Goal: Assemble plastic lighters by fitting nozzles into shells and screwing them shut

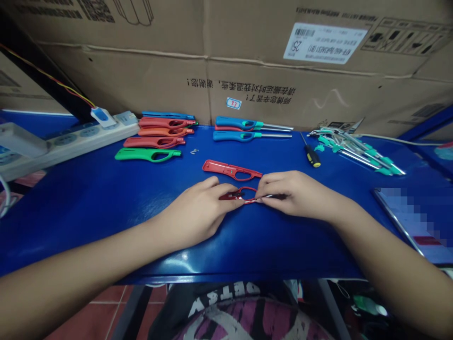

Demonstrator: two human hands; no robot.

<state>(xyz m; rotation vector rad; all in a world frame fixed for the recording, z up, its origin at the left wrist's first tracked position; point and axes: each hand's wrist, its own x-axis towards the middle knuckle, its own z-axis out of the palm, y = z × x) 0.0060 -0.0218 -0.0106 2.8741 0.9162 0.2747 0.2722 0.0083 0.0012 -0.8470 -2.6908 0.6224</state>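
Clearly, cardboard [166, 71] backs the blue table [113, 208] bearing a red casing [220, 167].

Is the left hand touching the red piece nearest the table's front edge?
Touching. The head view shows the left hand gripping the red piece with no visible gap.

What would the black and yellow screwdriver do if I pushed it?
The screwdriver would probably roll in a curve, because its handle looks rounded and much fatter than its shaft. It might slide easily, since the blue table looks shiny. It likely won't bend: the shaft looks straight.
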